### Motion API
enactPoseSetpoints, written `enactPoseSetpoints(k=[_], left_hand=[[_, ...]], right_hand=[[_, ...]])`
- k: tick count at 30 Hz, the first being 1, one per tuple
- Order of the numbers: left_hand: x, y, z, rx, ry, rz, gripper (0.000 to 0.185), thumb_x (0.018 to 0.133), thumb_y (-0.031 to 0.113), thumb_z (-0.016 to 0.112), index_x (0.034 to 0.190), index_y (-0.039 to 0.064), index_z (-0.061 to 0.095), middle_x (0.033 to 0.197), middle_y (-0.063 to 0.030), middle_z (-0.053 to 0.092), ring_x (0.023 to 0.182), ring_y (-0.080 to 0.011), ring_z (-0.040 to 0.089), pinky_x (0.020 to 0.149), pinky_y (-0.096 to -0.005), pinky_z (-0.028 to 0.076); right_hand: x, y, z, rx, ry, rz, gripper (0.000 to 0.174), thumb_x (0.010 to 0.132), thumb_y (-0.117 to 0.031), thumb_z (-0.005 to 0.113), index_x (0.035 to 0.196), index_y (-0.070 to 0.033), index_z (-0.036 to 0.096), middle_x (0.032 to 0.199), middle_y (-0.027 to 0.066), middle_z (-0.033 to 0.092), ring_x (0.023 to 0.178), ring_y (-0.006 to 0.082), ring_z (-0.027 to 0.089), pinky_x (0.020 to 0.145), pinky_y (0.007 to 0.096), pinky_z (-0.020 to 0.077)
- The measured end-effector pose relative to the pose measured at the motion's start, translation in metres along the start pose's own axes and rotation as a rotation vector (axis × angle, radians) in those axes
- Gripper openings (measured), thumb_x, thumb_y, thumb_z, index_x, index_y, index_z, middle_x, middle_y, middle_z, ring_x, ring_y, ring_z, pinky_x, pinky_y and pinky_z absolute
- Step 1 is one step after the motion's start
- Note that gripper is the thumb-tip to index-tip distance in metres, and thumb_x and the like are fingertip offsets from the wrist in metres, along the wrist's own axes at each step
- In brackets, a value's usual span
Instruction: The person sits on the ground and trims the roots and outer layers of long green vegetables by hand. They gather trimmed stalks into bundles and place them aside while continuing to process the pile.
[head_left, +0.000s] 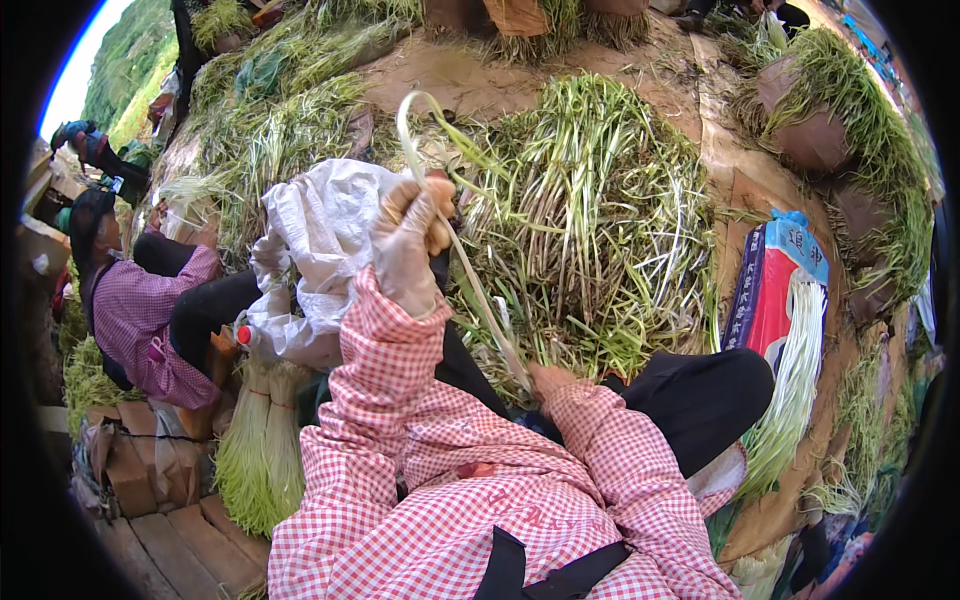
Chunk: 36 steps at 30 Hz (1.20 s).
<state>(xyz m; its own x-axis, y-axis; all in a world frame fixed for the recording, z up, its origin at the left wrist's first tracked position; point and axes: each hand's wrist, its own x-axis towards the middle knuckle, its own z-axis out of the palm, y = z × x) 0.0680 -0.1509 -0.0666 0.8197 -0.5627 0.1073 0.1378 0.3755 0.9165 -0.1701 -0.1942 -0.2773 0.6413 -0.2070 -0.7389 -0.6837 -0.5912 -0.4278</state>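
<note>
My left hand, in a thin translucent glove, is raised before me with the fingers closed around a long pale stalk. Its green leafy top bends over above the fist. Down by my lap, my right hand is at the stalk's lower end and appears to pinch it; the sleeve hides part of the hand. Beyond my knees lies a large heap of leafy green stalks with pale stems and brownish bases. Cleaned white stalks lie at my right, their upper part on a printed plastic sack.
A crumpled white woven sack lies by my left arm. Tied bundles of pale stalks stand at lower left, near wooden boards. A seated person in a checked shirt handles stalks. More stalk piles surround the earthen ground.
</note>
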Motion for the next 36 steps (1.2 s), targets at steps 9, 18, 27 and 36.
enactPoseSetpoints(k=[9, 18, 27, 36], left_hand=[[0.027, 0.006, -0.044, -0.273, -0.008, -0.042, 0.019, 0.092, 0.016, 0.057, 0.099, 0.0, 0.064, 0.077, -0.0065, 0.065, 0.045, -0.0073, 0.053, 0.036, -0.0159, 0.039], [0.02, -0.05, -0.038, -0.334, 0.103, -0.129, 0.014, 0.091, 0.016, 0.061, 0.097, 0.005, 0.066, 0.074, -0.0031, 0.066, 0.044, -0.0034, 0.05, 0.036, -0.0138, 0.035], [0.013, -0.12, -0.023, -0.541, -0.141, -0.617, 0.032, 0.096, 0.031, 0.051, 0.108, 0.003, 0.06, 0.07, 0.0011, 0.058, 0.049, -0.0091, 0.046, 0.047, -0.0244, 0.036], [0.026, -0.135, -0.023, -0.481, -0.055, -0.622, 0.029, 0.098, 0.023, 0.046, 0.11, 0.001, 0.06, 0.064, 0.0013, 0.059, 0.036, -0.0039, 0.029, 0.036, -0.0207, 0.023]], right_hand=[[-0.058, -0.026, -0.089, 0.268, 0.263, -0.036, 0.026, 0.092, -0.008, 0.052, 0.117, -0.008, 0.056, 0.111, 0.0118, 0.054, 0.098, 0.0213, 0.058, 0.088, 0.0327, 0.0515], [-0.074, -0.067, -0.076, 1.031, 0.062, -0.457, 0.044, 0.094, -0.029, 0.052, 0.128, -0.001, 0.046, 0.086, 0.0065, 0.056, 0.079, 0.0124, 0.055, 0.069, 0.0256, 0.0449], [0.009, -0.062, -0.11, 0.739, 0.385, -0.666, 0.039, 0.096, -0.038, 0.044, 0.112, -0.004, 0.055, 0.076, 0.0136, 0.057, 0.063, 0.0203, 0.053, 0.06, 0.0333, 0.0441], [0.116, 0.014, -0.187, 0.3, 0.551, 0.365, 0.028, 0.089, -0.026, 0.06, 0.099, -0.001, 0.051, 0.085, 0.0128, 0.058, 0.074, 0.0196, 0.056, 0.067, 0.0329, 0.049]])
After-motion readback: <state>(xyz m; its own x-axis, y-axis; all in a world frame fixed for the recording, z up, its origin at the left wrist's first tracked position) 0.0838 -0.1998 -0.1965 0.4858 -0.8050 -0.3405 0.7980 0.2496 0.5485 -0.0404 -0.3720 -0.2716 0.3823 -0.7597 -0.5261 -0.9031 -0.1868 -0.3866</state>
